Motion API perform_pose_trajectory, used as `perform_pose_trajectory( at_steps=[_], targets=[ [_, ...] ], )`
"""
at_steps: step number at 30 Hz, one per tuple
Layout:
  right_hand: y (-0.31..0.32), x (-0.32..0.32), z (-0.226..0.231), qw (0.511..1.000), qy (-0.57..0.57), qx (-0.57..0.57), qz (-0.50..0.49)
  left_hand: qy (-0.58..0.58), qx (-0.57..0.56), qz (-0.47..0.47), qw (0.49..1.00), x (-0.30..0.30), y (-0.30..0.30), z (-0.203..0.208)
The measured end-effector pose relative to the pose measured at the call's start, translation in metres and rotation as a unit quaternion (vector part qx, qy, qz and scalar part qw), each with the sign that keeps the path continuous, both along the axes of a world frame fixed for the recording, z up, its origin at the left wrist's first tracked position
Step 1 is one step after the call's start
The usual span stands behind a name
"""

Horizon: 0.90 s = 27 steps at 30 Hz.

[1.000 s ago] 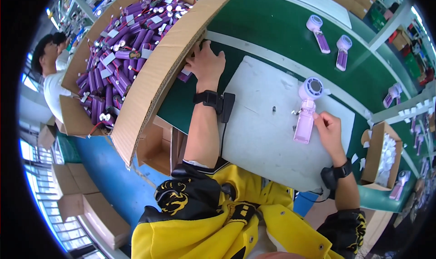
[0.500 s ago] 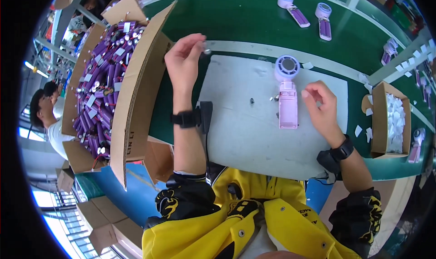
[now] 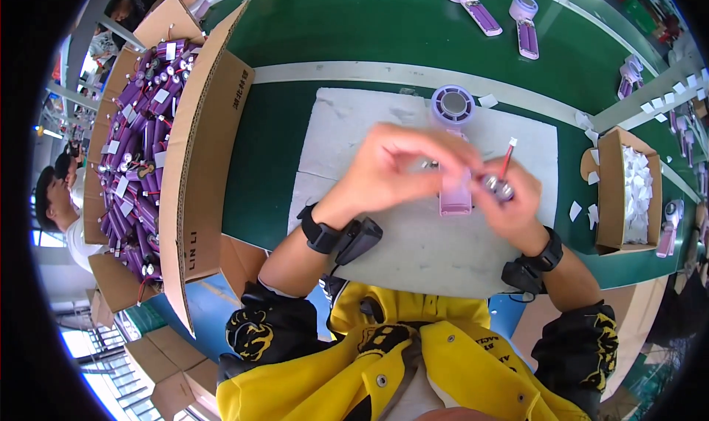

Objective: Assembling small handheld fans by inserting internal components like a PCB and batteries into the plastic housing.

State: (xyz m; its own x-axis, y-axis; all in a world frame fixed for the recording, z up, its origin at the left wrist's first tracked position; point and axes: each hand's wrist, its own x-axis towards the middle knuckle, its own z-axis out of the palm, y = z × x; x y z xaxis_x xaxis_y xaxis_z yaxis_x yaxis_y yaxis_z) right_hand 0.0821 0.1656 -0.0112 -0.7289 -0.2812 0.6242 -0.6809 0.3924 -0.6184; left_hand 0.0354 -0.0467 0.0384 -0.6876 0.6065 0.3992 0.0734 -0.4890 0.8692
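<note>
On the grey mat lies a lilac handheld fan, its round head away from me and its handle partly covered by my hands. My right hand is closed round a battery pack with shiny metal ends. A red wire with a white connector sticks up from this pack. Over the fan's handle, my left hand reaches across to the right hand, thumb and fingers brought together. Motion blurs its fingertips, and what they pinch is hidden.
At left stands an open cardboard box heaped with purple battery packs. A smaller box at right holds white paper pieces. Two more fans lie on the green bench beyond the mat's far rail. Other people are at the far left.
My left hand has come from beside the large box to the right, over the fan. My right hand, empty before, now holds the battery pack. The whole view has shifted slightly.
</note>
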Motion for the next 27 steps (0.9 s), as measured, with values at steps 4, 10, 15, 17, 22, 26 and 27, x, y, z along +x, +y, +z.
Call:
perform_pose_trajectory(
  at_steps=[4,10,15,17,22,26,27],
  targets=[
    [-0.001,-0.010,0.000,0.974,-0.133,-0.129,-0.126,0.171,-0.337,0.220,0.899,-0.016,-0.006,-0.009],
    [-0.011,-0.013,-0.001,0.967,-0.203,-0.084,-0.128,0.157,-0.378,0.097,0.907,-0.017,-0.001,-0.031],
    [-0.010,-0.011,0.002,0.980,-0.156,-0.046,-0.112,0.106,-0.361,0.043,0.925,-0.020,-0.003,-0.030],
    [-0.011,-0.007,0.004,0.982,-0.153,-0.033,-0.102,0.108,-0.356,0.037,0.928,-0.021,-0.005,-0.032],
    [-0.014,0.001,0.006,0.986,-0.147,0.008,-0.076,0.112,-0.346,0.015,0.931,-0.021,-0.006,-0.032],
    [-0.014,0.000,0.005,0.986,-0.135,0.022,-0.092,0.086,-0.364,0.007,0.927,-0.020,-0.008,-0.029],
    [-0.014,-0.001,0.005,0.986,-0.128,0.025,-0.101,0.073,-0.372,0.006,0.925,-0.019,-0.009,-0.029]
  ],
)
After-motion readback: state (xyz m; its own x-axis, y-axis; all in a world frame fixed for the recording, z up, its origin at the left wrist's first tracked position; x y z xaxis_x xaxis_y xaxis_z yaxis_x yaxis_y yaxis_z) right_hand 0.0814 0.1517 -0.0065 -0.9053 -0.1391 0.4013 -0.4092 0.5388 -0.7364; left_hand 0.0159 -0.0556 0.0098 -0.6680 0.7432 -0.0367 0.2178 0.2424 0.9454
